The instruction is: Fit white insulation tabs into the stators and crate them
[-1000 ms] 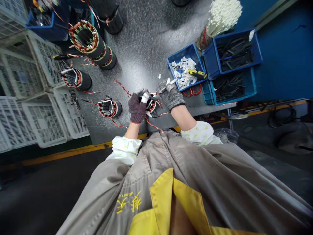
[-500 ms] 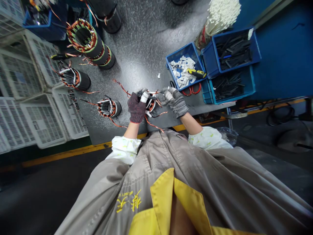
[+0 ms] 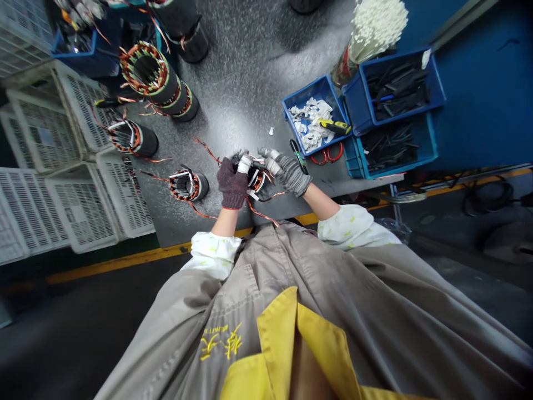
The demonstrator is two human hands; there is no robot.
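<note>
Pinching thin copper wires [image 3: 270,178], knit-gloved left fingers [image 3: 245,163] flank the round wire-wound core [image 3: 257,179] — right fingers [image 3: 272,162] opposite, their grip I cannot tell.

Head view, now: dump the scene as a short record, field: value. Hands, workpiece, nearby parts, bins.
left hand: dark purple-brown glove, at the workpiece; exact hold unclear
right hand: grey striped glove, at the workpiece's upper side; exact hold unclear
workpiece: wound core with copper leads, partly hidden
nearby part: smaller-looking wound core, left of the hands
tray: blue tray, white strips, yellow-black tool over them
bins: two, right of tray, black pieces inside
</note>
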